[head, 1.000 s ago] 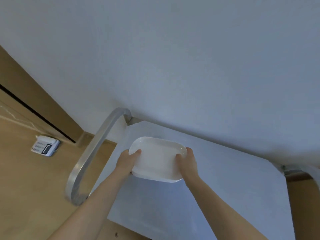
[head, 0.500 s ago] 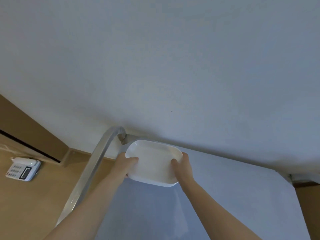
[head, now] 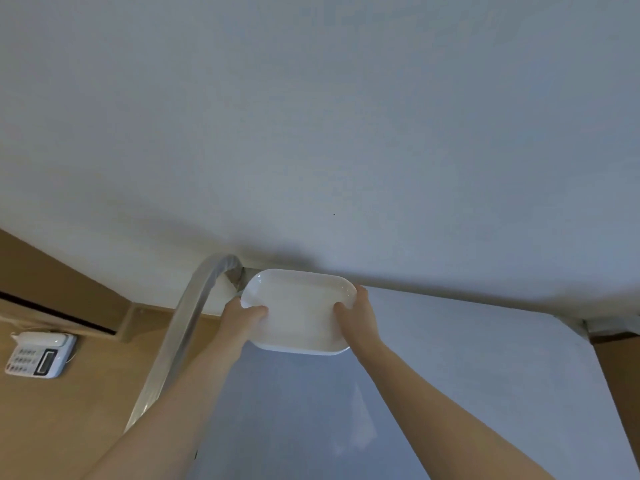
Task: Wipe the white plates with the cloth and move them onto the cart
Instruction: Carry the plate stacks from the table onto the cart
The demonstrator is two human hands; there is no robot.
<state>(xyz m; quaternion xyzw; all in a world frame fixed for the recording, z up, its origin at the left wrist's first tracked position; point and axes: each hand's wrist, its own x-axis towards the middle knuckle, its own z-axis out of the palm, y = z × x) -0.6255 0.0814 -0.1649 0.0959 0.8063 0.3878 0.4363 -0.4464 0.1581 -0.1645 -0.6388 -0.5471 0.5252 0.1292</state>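
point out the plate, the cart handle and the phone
plate (head: 299, 308): head view, middle of its inner face
cart handle (head: 183, 327): head view, mid-length of the metal tube
phone (head: 38, 355): head view, its keypad face

Both arms reach forward, left hand (head: 242, 315) and right hand (head: 358, 315) each closed in a grip.

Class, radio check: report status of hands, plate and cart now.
Left hand, right hand both gripping white plate. Plate over cart top, far corner by handle. Nothing obstructing.

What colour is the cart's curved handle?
Silver metal handle, seen in the head view.
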